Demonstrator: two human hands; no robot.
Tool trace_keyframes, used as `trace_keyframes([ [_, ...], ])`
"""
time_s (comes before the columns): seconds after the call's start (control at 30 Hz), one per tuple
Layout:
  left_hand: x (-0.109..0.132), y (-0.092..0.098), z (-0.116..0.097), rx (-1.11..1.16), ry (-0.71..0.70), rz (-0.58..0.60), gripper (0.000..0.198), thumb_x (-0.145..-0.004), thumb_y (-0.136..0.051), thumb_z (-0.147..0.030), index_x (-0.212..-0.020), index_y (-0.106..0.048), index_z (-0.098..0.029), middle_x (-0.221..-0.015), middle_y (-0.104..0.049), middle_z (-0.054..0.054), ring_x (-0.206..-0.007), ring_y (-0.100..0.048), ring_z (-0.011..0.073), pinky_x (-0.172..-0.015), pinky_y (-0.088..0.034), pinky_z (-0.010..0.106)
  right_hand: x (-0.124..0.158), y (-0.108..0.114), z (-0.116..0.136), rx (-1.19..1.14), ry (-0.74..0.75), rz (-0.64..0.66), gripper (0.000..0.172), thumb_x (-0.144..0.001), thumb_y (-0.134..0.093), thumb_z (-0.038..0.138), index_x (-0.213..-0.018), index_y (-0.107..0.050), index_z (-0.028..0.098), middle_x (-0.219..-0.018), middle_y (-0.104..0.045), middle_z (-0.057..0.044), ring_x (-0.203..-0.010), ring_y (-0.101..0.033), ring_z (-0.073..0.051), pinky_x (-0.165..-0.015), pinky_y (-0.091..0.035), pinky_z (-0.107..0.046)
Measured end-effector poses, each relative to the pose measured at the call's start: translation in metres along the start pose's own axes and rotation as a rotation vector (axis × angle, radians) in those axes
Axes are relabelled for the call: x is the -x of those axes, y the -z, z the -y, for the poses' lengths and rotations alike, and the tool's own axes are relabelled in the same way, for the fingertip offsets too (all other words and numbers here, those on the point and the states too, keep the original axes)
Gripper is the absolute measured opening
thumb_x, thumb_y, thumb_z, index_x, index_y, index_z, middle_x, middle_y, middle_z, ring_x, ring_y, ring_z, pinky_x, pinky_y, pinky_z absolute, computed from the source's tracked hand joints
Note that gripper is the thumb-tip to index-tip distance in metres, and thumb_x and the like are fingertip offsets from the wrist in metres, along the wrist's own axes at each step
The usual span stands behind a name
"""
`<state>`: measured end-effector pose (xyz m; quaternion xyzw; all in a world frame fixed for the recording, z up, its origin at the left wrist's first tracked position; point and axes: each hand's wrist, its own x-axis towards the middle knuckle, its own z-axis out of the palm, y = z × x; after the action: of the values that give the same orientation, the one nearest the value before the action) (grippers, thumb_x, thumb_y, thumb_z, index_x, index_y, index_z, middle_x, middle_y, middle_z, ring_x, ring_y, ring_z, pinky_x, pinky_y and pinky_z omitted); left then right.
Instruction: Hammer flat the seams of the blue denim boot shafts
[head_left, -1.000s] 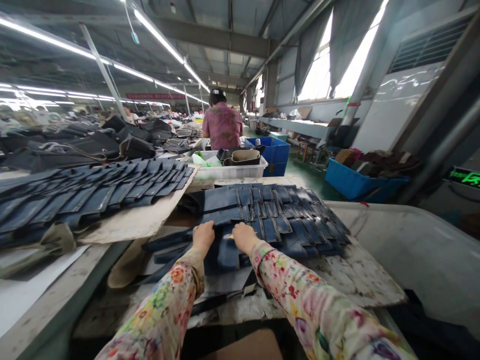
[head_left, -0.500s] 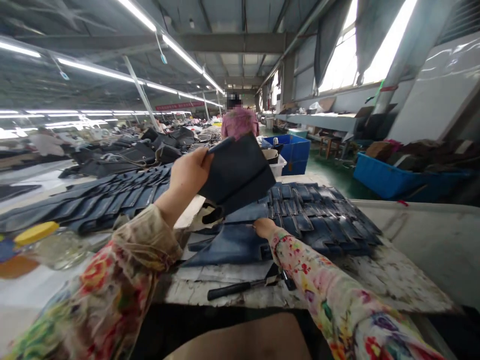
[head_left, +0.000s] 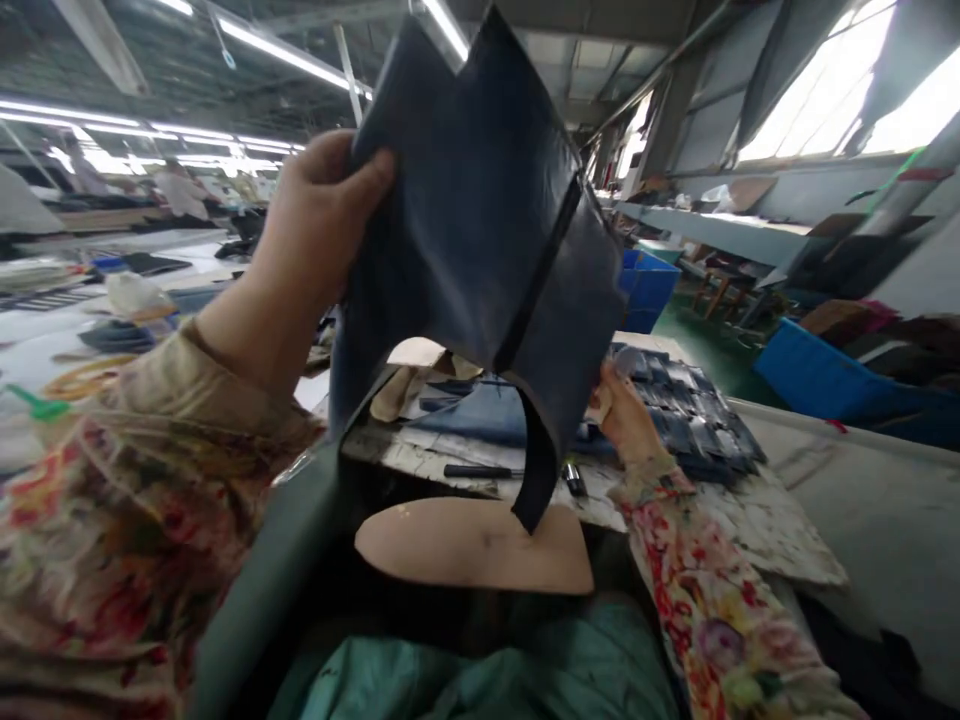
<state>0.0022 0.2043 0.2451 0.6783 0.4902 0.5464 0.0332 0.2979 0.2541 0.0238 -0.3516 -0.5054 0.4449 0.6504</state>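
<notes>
My left hand (head_left: 319, 225), raised at the upper left, grips the edge of a dark blue leather piece (head_left: 465, 220) between thumb and fingers. The piece hangs in front of me with a black strip across it and a curved cut-out along its lower edge. At its lower right edge my right hand (head_left: 626, 410) has its fingers closed on the leather, though the fingertips are partly hidden. A tan board (head_left: 472, 550) with a rounded left end lies below. The leather's lower tip overlaps the board in view. Behind the leather lies a black-handled tool (head_left: 480, 471), partly covered.
Overlapping dark blue leather pieces (head_left: 694, 405) lie in rows on the worn worktable (head_left: 780, 520). A blue bin (head_left: 817, 365) with brown material stands at the right, and another blue bin (head_left: 656, 285) is farther back. A green-tipped bottle (head_left: 41, 405) is at the left.
My left hand has brought the leather piece closer and higher, and it now hangs opened out. My right hand has moved from the stacked pieces on the table to this piece's right edge.
</notes>
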Motion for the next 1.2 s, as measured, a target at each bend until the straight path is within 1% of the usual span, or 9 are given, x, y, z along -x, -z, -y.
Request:
trace_keyframes([
  [0.1, 0.051, 0.037, 0.034, 0.082, 0.209, 0.037, 0.056, -0.079, -0.048, -0.049, -0.124, -0.051, -0.016, -0.113, -0.064, -0.003, -0.109, -0.058, 0.0258, -0.083, -0.046, 0.038, -0.005, -0.008, 0.028, -0.097, -0.031, -0.042, 0.048, -0.060, -0.078, 0.048, -0.095, -0.063, 0.019, -0.085, -0.068, 0.000, -0.064, -0.062, -0.013, -0.049, -0.051, -0.021],
  [0.17, 0.091, 0.063, 0.064, 0.171, 0.308, 0.031, 0.058, -0.073, -0.059, -0.049, -0.120, -0.055, -0.014, -0.114, -0.065, 0.001, -0.105, -0.059, 0.0233, -0.089, -0.046, 0.038, -0.002, -0.019, 0.049, -0.049, -0.017, -0.013, 0.046, -0.057, -0.081, 0.042, -0.094, -0.064, 0.019, -0.088, -0.069, 0.000, -0.069, -0.064, -0.014, -0.056, -0.055, -0.025],
  [0.33, 0.191, 0.106, 0.131, 0.300, 0.672, -0.042, 0.065, -0.055, -0.078, -0.052, -0.109, -0.061, -0.021, -0.113, -0.067, -0.001, -0.102, -0.058, 0.0219, -0.090, -0.048, 0.035, 0.023, -0.066, 0.083, 0.226, 0.089, 0.280, 0.034, -0.065, -0.077, 0.040, -0.090, -0.067, 0.019, -0.079, -0.067, 0.001, -0.069, -0.062, -0.014, -0.061, -0.053, -0.026],
  [0.5, 0.256, 0.114, 0.166, 0.359, 0.922, -0.021, 0.060, -0.051, -0.081, -0.050, -0.103, -0.062, -0.026, -0.116, -0.066, -0.003, -0.110, -0.056, 0.0227, -0.089, -0.048, 0.030, 0.036, -0.105, 0.084, 0.474, 0.170, 0.527, 0.033, -0.071, -0.069, 0.046, -0.078, -0.065, 0.014, -0.062, -0.058, 0.002, -0.059, -0.054, -0.012, -0.052, -0.044, -0.022],
  [0.63, 0.286, 0.093, 0.180, 0.418, 1.038, 0.142, 0.060, -0.054, -0.081, -0.043, -0.107, -0.060, -0.026, -0.120, -0.064, 0.002, -0.107, -0.059, 0.0252, -0.085, -0.051, 0.034, 0.037, -0.108, 0.087, 0.689, 0.168, 0.634, 0.038, -0.073, -0.062, 0.053, -0.067, -0.060, 0.015, -0.056, -0.052, 0.002, -0.053, -0.049, -0.011, -0.046, -0.035, -0.020],
  [0.77, 0.313, 0.044, 0.180, 0.492, 1.130, 0.380, 0.061, -0.052, -0.080, -0.041, -0.106, -0.060, -0.021, -0.114, -0.066, 0.008, -0.100, -0.063, 0.0267, -0.083, -0.053, 0.037, 0.037, -0.080, 0.097, 0.948, 0.169, 0.671, 0.040, -0.077, -0.056, 0.055, -0.060, -0.057, 0.018, -0.050, -0.048, 0.003, -0.048, -0.044, -0.010, -0.044, -0.029, -0.020],
  [0.93, 0.347, -0.013, 0.164, 0.492, 1.144, 0.685, 0.045, -0.048, -0.079, -0.040, -0.085, -0.067, -0.017, -0.091, -0.072, 0.007, -0.087, -0.066, 0.0261, -0.077, -0.054, 0.038, 0.058, -0.006, 0.072, 1.273, -0.006, 0.746, 0.034, -0.076, -0.054, 0.047, -0.056, -0.056, 0.021, -0.049, -0.053, 0.002, -0.047, -0.048, -0.012, -0.046, -0.031, -0.021],
  [1.1, 0.340, -0.004, 0.177, 0.399, 1.096, 0.578, 0.052, -0.048, -0.077, -0.046, -0.091, -0.066, -0.019, -0.092, -0.071, 0.007, -0.087, -0.065, 0.0267, -0.071, -0.053, 0.037, 0.099, 0.064, 0.030, 1.205, -0.272, 0.824, 0.031, -0.075, -0.053, 0.048, -0.063, -0.066, 0.022, -0.054, -0.060, 0.000, -0.054, -0.056, -0.017, -0.052, -0.043, -0.024],
  [1.2, 0.309, 0.013, 0.187, 0.285, 1.036, 0.392, 0.063, -0.054, -0.068, -0.058, -0.104, -0.060, -0.020, -0.107, -0.067, 0.009, -0.103, -0.060, 0.0278, -0.081, -0.049, 0.037, 0.107, 0.073, 0.030, 1.112, -0.221, 0.649, 0.037, -0.080, -0.050, 0.051, -0.079, -0.070, 0.020, -0.069, -0.067, -0.003, -0.067, -0.062, -0.020, -0.062, -0.048, -0.028],
])
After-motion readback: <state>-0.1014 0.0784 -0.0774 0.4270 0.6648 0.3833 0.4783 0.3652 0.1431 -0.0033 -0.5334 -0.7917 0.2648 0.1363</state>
